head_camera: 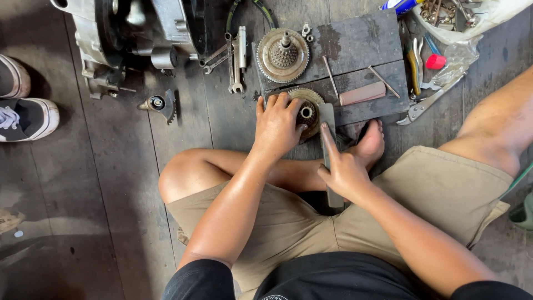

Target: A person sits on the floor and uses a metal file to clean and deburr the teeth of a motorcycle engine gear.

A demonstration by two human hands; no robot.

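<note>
My left hand (277, 123) presses down on a round toothed gear part (308, 109) that rests on the front edge of a dark wooden board (355, 44). My right hand (344, 169) grips a long flat metal file (327, 125), index finger stretched along the blade, whose tip lies against the right side of the gear. The file's handle (335, 198) pokes out below my palm. A second, larger gear assembly (283, 55) with a central shaft stands farther back on the board.
An engine case (127, 33) lies at top left, with wrenches (236, 61) beside it and a small toothed part (162, 104) on the floor. Pliers (425, 103), screwdrivers (413, 69) and a bag of parts (466, 16) sit at top right. Another person's shoes (25, 111) are at left.
</note>
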